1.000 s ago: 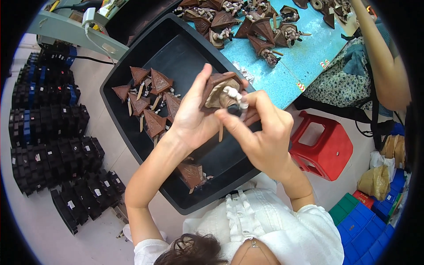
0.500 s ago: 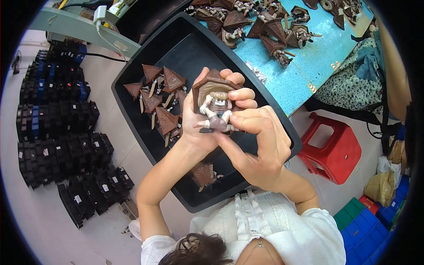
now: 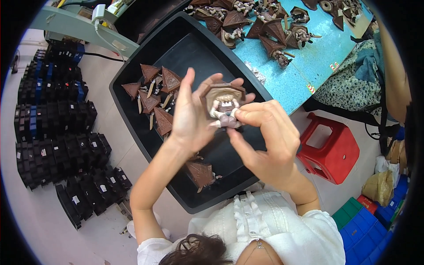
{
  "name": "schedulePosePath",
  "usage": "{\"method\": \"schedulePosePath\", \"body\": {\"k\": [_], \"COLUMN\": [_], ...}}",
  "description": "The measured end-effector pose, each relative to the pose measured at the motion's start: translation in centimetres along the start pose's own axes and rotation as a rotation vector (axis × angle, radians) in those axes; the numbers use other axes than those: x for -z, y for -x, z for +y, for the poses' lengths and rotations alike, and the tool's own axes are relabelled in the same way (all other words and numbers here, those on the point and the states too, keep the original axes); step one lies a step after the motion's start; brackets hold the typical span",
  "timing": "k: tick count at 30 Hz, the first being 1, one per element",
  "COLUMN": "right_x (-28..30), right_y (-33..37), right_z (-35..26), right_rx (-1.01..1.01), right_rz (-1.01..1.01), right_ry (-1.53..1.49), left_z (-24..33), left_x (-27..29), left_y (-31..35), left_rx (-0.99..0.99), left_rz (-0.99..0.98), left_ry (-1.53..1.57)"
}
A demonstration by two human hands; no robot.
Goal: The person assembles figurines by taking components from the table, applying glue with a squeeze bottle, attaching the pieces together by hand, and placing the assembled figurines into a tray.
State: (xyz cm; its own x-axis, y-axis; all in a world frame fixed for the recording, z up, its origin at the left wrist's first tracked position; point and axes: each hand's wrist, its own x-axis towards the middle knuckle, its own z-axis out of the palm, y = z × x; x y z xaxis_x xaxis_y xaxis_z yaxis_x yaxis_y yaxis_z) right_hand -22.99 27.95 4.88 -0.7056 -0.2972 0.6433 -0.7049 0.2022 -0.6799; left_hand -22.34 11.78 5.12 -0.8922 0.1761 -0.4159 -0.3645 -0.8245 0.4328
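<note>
A painted figurine [image 3: 228, 120] with pale arms and legs sits under a brown, angular hood-like shell, held up over the black tray. My right hand [image 3: 270, 134] pinches it near its lower body between thumb and fingers. My left hand [image 3: 192, 115] is open, palm up, with its thumb raised and its fingers spread behind the shell. Whether the left fingers touch the figurine is hidden. Below, the black tray [image 3: 187, 204] holds several similar brown figurines [image 3: 164, 120] on its left side. A single brown figurine [image 3: 201, 173] lies at its near end.
On the blue worktop [image 3: 293, 90] to the far right lie more brown figurines [image 3: 269, 37]. A red stool [image 3: 338, 154] stands right of the tray. Stacked black bins [image 3: 57, 115] line the left floor. Beyond the worktop's right edge sits another person [image 3: 349, 79]. Blue crates [image 3: 366, 236] stand lower right.
My left hand has loosened from the figurine; its thumb has swung up and away and its fingers have spread. My right hand has moved slightly right with the figurine.
</note>
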Motion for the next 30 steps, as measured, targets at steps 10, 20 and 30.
{"method": "schedulePosePath", "body": {"k": [10,20,30], "right_x": [2.7,2.3,2.0], "right_y": [-0.9,-1.2,-4.3], "right_z": [-0.2,-0.1,-0.6], "right_rx": [0.059,0.123,0.029], "right_rz": [-0.179,-0.149,-0.335], "right_ry": [0.050,0.034,-0.226], "left_z": [-0.1,-1.5,0.2], "left_x": [0.4,-0.3,2.9], "left_y": [0.5,0.5,1.6], "left_rx": [0.055,-0.145,-0.116], "left_rz": [-0.165,-0.019,0.041], "left_ry": [-0.395,-0.632,-0.595]}}
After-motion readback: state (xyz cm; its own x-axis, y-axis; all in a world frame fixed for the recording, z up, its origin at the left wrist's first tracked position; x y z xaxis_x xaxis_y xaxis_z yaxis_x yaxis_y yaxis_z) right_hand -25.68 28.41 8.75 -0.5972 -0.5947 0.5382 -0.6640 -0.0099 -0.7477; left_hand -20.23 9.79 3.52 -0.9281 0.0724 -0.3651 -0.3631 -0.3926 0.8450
